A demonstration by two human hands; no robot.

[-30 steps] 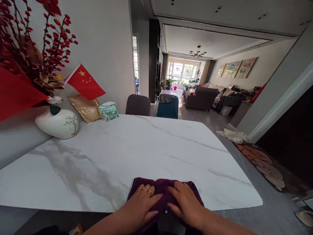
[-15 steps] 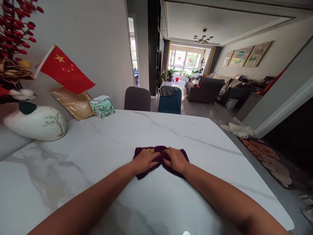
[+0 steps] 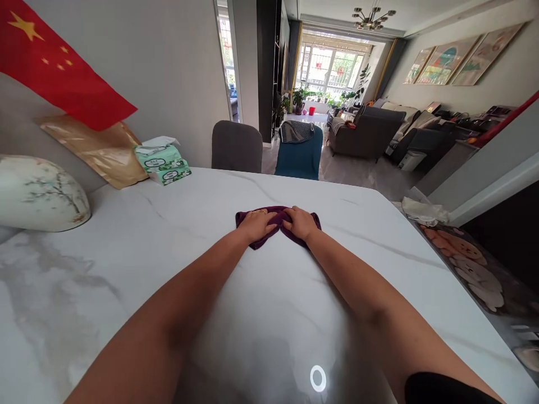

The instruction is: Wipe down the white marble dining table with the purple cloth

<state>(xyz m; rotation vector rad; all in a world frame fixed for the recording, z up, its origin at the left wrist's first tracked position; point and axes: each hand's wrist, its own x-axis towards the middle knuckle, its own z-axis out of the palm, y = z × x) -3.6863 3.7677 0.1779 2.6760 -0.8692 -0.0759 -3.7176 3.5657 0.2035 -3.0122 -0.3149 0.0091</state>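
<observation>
A dark purple cloth point(image 3: 261, 240) lies bunched on the white marbled table point(image 3: 202, 224), toward its far side. My left hand point(image 3: 255, 224) presses on the cloth's left part, fingers curled over it, with a gold ring showing. On the right part, my right hand point(image 3: 300, 223) grips the same cloth, its fingers bent into the fabric. Both arms reach far forward, and the hands sit close together with a fold of cloth between them. Part of the cloth is hidden under the hands.
At the left stand a white painted vase point(image 3: 46, 193), a brown paper bag point(image 3: 99, 148), a red flag point(image 3: 63, 67) and a green tissue pack point(image 3: 164, 163). A grey chair point(image 3: 236, 146) and a blue chair point(image 3: 298, 157) stand beyond the table's far edge.
Both hands have pushed the purple cloth forward, away from me, toward the far edge of the table. The camera view has moved nearer, and the vase and flag are now partly cut off.
</observation>
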